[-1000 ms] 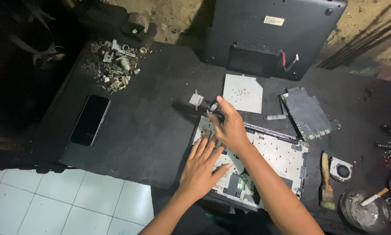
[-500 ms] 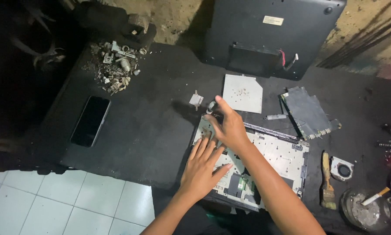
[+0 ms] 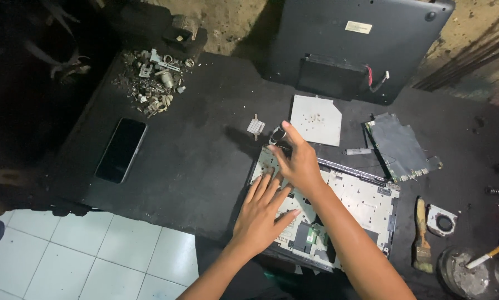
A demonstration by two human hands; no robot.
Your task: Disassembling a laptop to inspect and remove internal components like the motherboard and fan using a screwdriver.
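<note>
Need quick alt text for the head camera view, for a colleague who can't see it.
Both hands press on an opened laptop chassis on a dark table: left hand flat, right hand at its top-left corner. Around it lie a circuit board, a metal plate, a phone and a brush.

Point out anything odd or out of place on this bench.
The laptop base leans upright against the wall with red wires dangling loose. A cigarette rests on a dusty jar near the brush. Loose screws lie heaped in the far corner.
</note>
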